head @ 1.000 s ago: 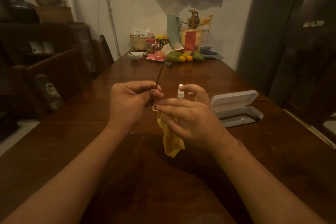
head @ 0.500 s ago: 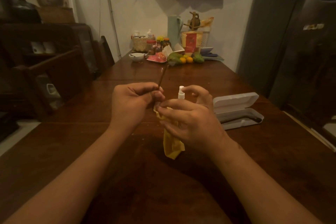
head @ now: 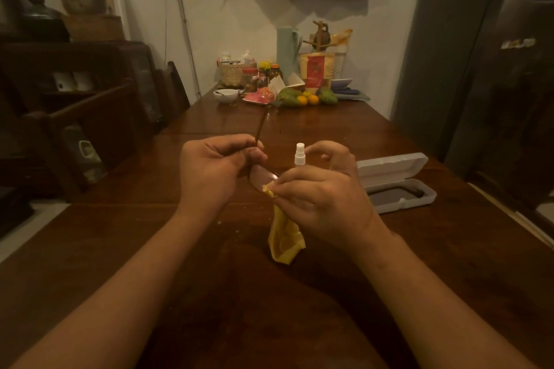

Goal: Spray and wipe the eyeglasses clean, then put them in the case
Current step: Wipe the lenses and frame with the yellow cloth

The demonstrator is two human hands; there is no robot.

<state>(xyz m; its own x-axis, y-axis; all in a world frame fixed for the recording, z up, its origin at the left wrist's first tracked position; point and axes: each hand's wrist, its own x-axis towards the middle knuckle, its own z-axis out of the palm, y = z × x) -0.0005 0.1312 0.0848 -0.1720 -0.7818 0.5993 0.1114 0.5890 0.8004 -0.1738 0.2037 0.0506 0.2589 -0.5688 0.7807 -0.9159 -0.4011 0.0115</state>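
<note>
My left hand [head: 214, 171] grips the eyeglasses [head: 262, 178] above the wooden table [head: 120, 249]; one brown temple arm sticks up and away, and one lens shows between my hands. My right hand [head: 322, 201] pinches a yellow cloth [head: 283, 241] against the lens edge, and the rest of the cloth hangs down. A small white spray bottle [head: 299, 154] stands just behind my right hand, its body hidden. The grey glasses case [head: 395, 181] lies open on the table to the right.
At the table's far end stand a white bowl [head: 225, 95], a basket [head: 235, 72], jars, fruit [head: 302, 97] and a tall jug [head: 287, 49]. A dark refrigerator [head: 503, 84] is on the right, wooden chairs [head: 90, 129] on the left.
My right hand has slid a little to the right along the glasses with the cloth, uncovering a lens between the hands. My left hand holds its grip.
</note>
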